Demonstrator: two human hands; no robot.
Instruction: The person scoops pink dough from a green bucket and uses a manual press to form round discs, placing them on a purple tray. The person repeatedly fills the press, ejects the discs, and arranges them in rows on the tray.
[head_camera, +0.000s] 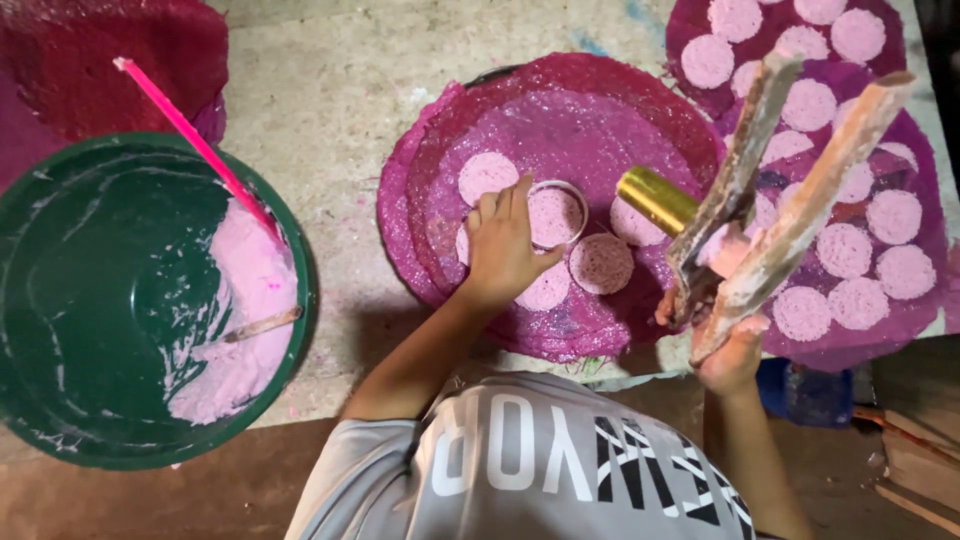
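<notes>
Head view, looking down over the person's grey printed shirt (530, 470).

Left hand (505, 245): fingers curled, tips pinching the rim of a small round ring mould (557, 212). The mould sits flat on the near magenta mesh sheet (560, 120), filled with pink paste. Hand is closed only as far as the rim grip; the palm rests over the sheet.

Right hand (728, 345): closed around the lower ends of a 2-armed wooden press tool (790, 190), crusted with dried pale paste. The 2 arms spread apart upward in a V. A gold cylinder (655, 198) projects from the tool toward the mould, its end just beside the mould but not touching it.

On the near mesh sheet: several round pink discs (601, 262) lie around the mould, some partly under the left hand. 1 disc (486, 175) lies apart, up and left of the mould.

Second mesh sheet (925, 160), to the right, overlaps a third at the top; both carry many more pink discs in loose rows.

Far left: large green basin (90, 300) on the ground, holding a mound of pink paste (235, 330) against its right wall. A pink stick (195, 145) leans out of the paste over the rim; a short wooden stick (262, 324) lies in the paste. Dark red mesh (110, 55) is heaped behind the basin. Ground is rough concrete (320, 110).
</notes>
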